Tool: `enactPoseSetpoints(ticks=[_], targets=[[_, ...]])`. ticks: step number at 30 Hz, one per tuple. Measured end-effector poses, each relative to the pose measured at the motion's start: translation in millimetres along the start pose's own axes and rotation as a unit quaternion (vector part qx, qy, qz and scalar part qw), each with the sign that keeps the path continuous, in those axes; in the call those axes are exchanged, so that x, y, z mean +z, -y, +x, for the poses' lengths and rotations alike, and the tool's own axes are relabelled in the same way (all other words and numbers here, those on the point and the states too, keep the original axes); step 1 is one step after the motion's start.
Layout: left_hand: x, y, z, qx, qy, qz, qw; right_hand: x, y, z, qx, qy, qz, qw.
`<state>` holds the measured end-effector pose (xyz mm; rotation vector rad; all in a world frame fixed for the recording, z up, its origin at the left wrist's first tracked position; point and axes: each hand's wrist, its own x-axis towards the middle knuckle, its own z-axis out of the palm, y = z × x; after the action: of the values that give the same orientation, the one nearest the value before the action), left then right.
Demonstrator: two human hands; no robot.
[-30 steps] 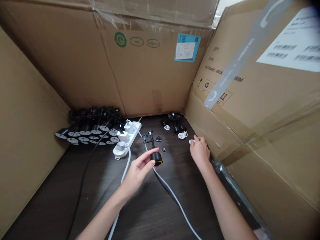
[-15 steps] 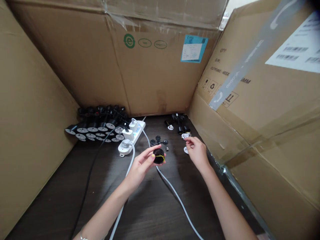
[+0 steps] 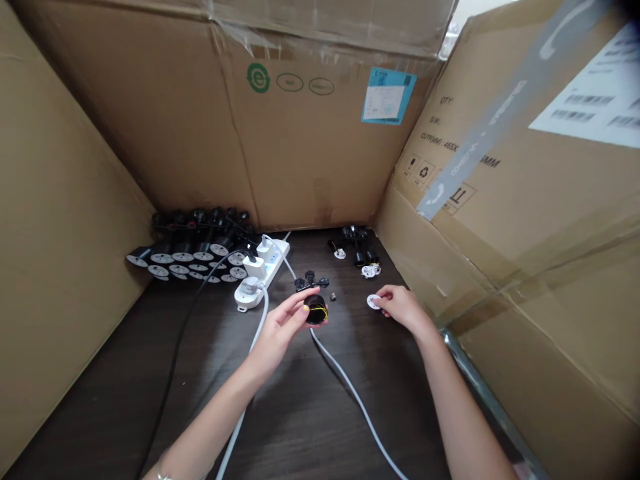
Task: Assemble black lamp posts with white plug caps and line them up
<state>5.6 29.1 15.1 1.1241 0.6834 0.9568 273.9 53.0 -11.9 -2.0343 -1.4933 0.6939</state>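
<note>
My left hand [image 3: 283, 327] is shut on a black cylindrical plug body [image 3: 317, 310] wound with thin yellow wire, and a pale grey cable [image 3: 345, 380] runs from it toward me. Just beyond that hand lies a black three-pronged plug part [image 3: 310, 281], with a tiny metal screw [image 3: 333, 297] to its right. My right hand [image 3: 403, 310] pinches a white round plug face [image 3: 374, 301] at its fingertips. Further back are more white discs [image 3: 369, 271] and a small heap of black plug parts [image 3: 357, 243].
Cardboard box walls [image 3: 320, 147] surround the dark wood tabletop [image 3: 310, 427] on three sides. At the back left stand a row of black plugs with white faces [image 3: 190, 257] and a white power strip [image 3: 263, 275] with plugged-in adapters. A black cable [image 3: 175, 373] crosses the left side.
My right hand has moved down and toward me, with the white disc at its fingertips. My left hand has turned the black plug body, and the view has shifted slightly.
</note>
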Motion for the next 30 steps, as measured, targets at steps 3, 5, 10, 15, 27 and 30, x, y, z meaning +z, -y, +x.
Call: enactPoseSetpoints(ticks=[3,5,10,15,27,30], targets=[[0.3,-0.6,-0.6,-0.002,-0.002,-0.001,1.0,1.4,6.6,-3.2,-0.019,0.014,0.034,0.999],[1.0,-0.8,-0.9,-0.006,-0.007,-0.006,1.0,2.3,17.0,-8.9,-0.045,0.014,0.071,0.996],[3.3,-0.5,-0.7,-0.008,-0.013,-0.034,0.999,9.5,56.3,-39.5,-0.215,0.008,0.252,0.943],[4.3,-0.1,1.1,-0.002,-0.042,-0.031,0.999,22.2,78.0,-67.3,-0.307,0.032,0.352,0.884],[3.8,3.4,1.0,0.009,-0.034,0.001,0.999,31.6,81.2,-73.3,-0.336,0.02,0.338,0.879],[4.2,2.7,0.8,0.008,-0.038,0.0,0.999,30.6,81.7,-74.2,-0.346,0.004,0.331,0.878]])
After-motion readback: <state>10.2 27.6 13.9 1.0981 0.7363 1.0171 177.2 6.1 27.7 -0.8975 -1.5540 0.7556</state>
